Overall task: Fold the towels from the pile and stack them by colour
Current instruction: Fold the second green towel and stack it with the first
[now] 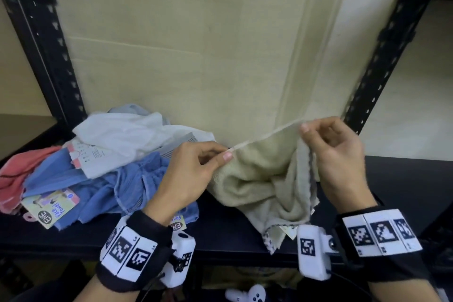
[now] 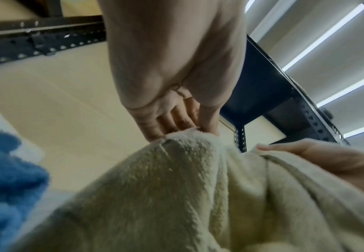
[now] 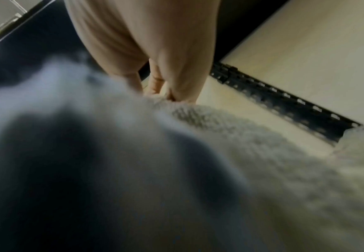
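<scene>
A cream towel (image 1: pixel 264 179) hangs bunched between my two hands above the black shelf (image 1: pixel 220 228). My left hand (image 1: pixel 196 167) pinches its top hem between thumb and forefinger. My right hand (image 1: pixel 335 152) pinches the same hem further right, so the edge runs taut between them. The left wrist view shows the left hand's fingers (image 2: pixel 172 122) gripping the cream towel (image 2: pixel 176 187). In the right wrist view the right hand's fingers (image 3: pixel 155 85) hold the blurred cream towel (image 3: pixel 241 145). The pile lies at the left: blue towels (image 1: pixel 110 186), a white one (image 1: pixel 127 135) and a pink one (image 1: pixel 19 174).
Black perforated uprights (image 1: pixel 49 56) (image 1: pixel 382 56) frame the shelf bay, with a cardboard back panel (image 1: pixel 196 56) behind. Paper labels (image 1: pixel 51 206) lie on the blue towels. The dark shelf surface (image 1: pixel 404 179) stretches to the right of my hands.
</scene>
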